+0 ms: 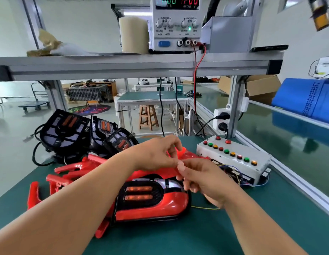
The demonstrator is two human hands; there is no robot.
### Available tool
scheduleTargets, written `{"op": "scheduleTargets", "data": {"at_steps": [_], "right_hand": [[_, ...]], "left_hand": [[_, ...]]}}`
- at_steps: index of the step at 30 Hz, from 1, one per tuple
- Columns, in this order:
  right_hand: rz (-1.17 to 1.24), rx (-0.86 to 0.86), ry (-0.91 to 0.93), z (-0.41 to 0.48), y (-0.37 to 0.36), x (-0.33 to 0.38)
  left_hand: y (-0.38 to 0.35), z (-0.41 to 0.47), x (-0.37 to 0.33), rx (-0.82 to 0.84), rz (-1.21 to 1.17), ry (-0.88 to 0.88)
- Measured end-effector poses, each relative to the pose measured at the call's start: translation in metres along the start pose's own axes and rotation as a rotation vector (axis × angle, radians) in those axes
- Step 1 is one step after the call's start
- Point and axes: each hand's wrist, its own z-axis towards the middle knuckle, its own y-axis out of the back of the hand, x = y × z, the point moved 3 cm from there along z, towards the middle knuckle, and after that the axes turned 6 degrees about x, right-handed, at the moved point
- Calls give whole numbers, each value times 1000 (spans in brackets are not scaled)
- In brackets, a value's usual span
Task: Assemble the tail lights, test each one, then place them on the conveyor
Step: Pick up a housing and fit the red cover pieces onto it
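Observation:
An assembled tail light point(152, 203), red lens over a black housing with two orange bars, lies on the green table point(178, 240) in front of me. My left hand point(156, 155) and my right hand point(202, 179) meet above its far end, fingers curled and pinching something small next to a red lens cover point(187, 155); what they pinch is hidden. A thin yellow wire point(206, 207) trails from under my right hand. Loose red lens covers point(68, 173) lie at the left. Black housings point(71, 133) are piled behind them.
A grey test box point(233, 159) with coloured buttons sits at the right, wires spilling from its front. A power supply point(176, 24) stands on the shelf above, red lead hanging down. The green conveyor point(288, 144) runs along the right, carrying a blue object point(307, 98).

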Motion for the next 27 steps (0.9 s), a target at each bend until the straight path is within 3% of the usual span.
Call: {"op": "scheduleTargets", "data": {"at_steps": [6, 8, 10, 13, 18, 23, 27], "right_hand": [[637, -131, -25, 4, 2, -1], [828, -174, -77, 4, 4, -1], [863, -163, -153, 4, 1, -2], [625, -138, -255, 5, -5, -8], [-290, -242, -271, 3, 10, -11], [-564, -267, -262, 2, 11, -13], [-625, -253, -236, 4, 9, -15]], "left_hand": [[18, -39, 20, -132, -101, 72], [25, -68, 37, -248, -96, 102], [21, -91, 48, -398, -211, 94], [0, -105, 62, -554, -322, 141], [-18, -104, 71, -553, -179, 229], [-20, -100, 68, -554, -84, 209], [-19, -97, 79, -544, -52, 214]]}}
